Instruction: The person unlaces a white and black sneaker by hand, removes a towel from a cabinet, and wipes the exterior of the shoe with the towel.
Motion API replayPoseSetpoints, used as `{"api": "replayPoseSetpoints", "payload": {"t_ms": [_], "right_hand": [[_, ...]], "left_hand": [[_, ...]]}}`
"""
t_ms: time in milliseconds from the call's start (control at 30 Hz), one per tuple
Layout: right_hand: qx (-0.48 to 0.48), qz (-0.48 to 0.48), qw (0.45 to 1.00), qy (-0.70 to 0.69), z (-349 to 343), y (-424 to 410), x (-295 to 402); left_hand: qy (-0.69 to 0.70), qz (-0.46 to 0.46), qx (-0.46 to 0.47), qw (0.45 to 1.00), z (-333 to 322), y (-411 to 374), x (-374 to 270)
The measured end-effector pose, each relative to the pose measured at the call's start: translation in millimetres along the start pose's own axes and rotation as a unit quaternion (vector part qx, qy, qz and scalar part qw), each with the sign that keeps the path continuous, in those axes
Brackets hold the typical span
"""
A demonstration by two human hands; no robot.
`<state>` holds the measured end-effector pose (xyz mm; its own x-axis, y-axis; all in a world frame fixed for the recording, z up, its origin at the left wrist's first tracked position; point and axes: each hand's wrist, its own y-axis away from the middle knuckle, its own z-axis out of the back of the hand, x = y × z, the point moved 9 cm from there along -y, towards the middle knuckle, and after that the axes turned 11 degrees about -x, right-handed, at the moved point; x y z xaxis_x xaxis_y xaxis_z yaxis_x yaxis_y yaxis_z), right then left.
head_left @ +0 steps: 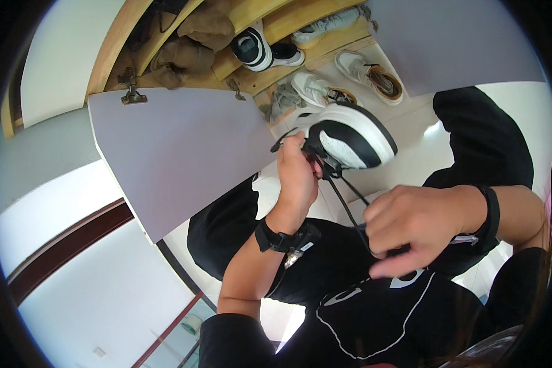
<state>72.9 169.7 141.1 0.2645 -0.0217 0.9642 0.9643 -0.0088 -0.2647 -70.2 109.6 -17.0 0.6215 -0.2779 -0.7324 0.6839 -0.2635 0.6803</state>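
Note:
A black and white sneaker (349,135) is held up in front of me, tilted, its pale sole edge facing right. My left hand (299,172) grips it at the laces and tongue, with the fingers partly hidden behind the shoe. From there a black shoelace (340,195) runs taut, in two strands, down to my right hand (409,230). That hand is closed around the lace, lower right of the shoe and above my lap. Its fingertips are partly hidden by the back of the hand.
A wooden shoe cabinet (276,27) holds several shoes, with its grey door (179,147) standing open at the left. Another grey panel (460,41) is at upper right. A pair of white and tan sneakers (372,76) rests on the tiled floor beyond the held shoe.

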Motion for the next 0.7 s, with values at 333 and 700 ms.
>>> {"api": "replayPoseSetpoints", "payload": {"t_ms": [333, 700], "right_hand": [[-0.180, -0.438, 0.876, -0.096, 16.7, 19.8, -83.4], [-0.204, -0.211, 0.954, 0.064, 29.5, -8.6, -52.9]], "left_hand": [[-0.092, -0.242, 0.083, 0.962, -3.8, 28.3, -37.5], [-0.074, -0.282, 0.065, 0.954, -7.5, 50.5, -32.3]]}}
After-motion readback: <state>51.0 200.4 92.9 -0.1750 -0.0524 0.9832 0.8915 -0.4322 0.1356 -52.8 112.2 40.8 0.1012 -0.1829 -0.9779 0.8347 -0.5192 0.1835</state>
